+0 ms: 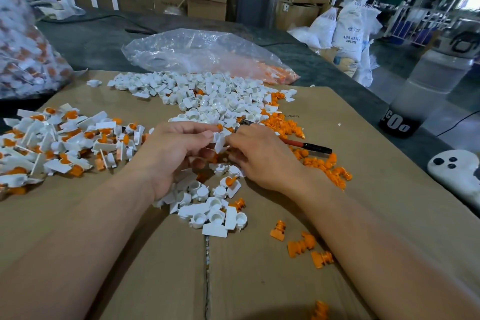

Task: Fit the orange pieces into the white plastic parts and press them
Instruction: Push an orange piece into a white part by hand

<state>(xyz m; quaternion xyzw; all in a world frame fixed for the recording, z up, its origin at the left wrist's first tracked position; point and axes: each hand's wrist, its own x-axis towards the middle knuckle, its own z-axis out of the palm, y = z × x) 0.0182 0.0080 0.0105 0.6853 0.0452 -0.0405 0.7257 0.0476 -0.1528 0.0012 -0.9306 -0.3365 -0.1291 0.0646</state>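
My left hand (171, 150) and my right hand (259, 156) meet above the cardboard sheet (363, 189), both pinching one white plastic part (219, 141) between their fingertips. An orange piece (220, 127) shows at my left fingertips, just above that part. Loose white parts (213, 205) lie under and in front of my hands. A larger heap of white parts (207, 96) sits behind them. Loose orange pieces (322, 163) spread to the right, and three more orange pieces (301, 244) lie near my right forearm. Fitted white-and-orange parts (59, 143) are piled at the left.
A red-and-black pen (309, 145) lies behind my right hand. A clear bag (197, 52) holding orange pieces lies at the back, and a full bag (23, 47) stands far left. A dark bottle (420, 91) and a white controller (457, 171) sit on the right.
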